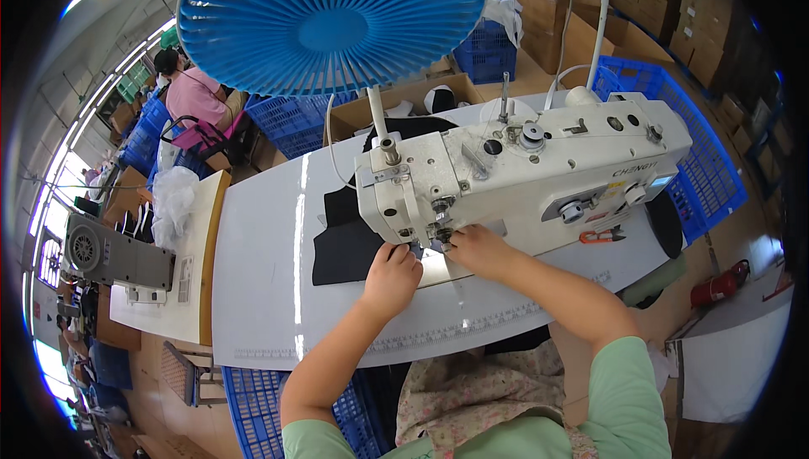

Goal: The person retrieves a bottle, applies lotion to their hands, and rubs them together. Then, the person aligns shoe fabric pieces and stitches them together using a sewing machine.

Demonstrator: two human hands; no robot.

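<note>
A white industrial sewing machine (506,172) stands on the pale table. My left hand (393,278) is just left of the needle area, fingers bent and closed on the edge of a black fabric piece (345,250). The fabric lies flat to the left of the machine head. My right hand (479,250) is right beside the presser foot area (440,231), its fingers drawn together in a pinch. What those fingertips hold, if anything, is too small to tell. The needle itself is hidden among the metal parts and my fingers.
Orange-handled thread snips (602,235) lie at the machine's base. A blue fan-like disc (333,29) rises above the table. A ruler strip (421,339) runs along the near edge. Blue crates (708,155) stand behind and below; another person (198,96) sits at far left.
</note>
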